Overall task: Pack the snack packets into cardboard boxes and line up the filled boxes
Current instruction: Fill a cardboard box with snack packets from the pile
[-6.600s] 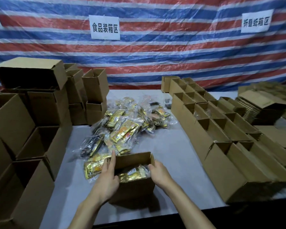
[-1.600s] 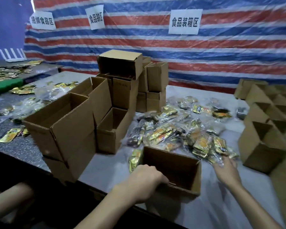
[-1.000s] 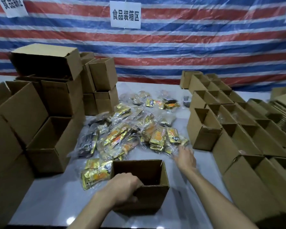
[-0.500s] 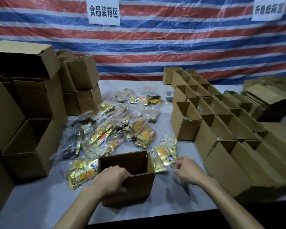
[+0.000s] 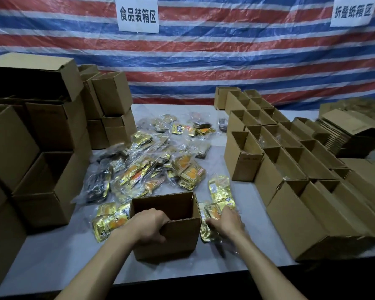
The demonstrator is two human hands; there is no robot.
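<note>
While the left hand point(image 5: 147, 226) grips the box point(image 5: 178, 240) rim, the right hand point(image 5: 225, 221) lies on packets point(image 5: 212, 210) beside it, grip unclear.

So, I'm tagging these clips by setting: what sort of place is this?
Probably a makeshift food-packing station: the sign on the tarp reads 食品装箱区, a food-boxing area; loose snack packets heap the table; open boxes stand in rows on the right.

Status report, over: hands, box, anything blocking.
Left hand grips open box near rim. Right hand on gold packets beside it, grip unclear. No packets seen inside; nothing blocking its mouth.
</note>
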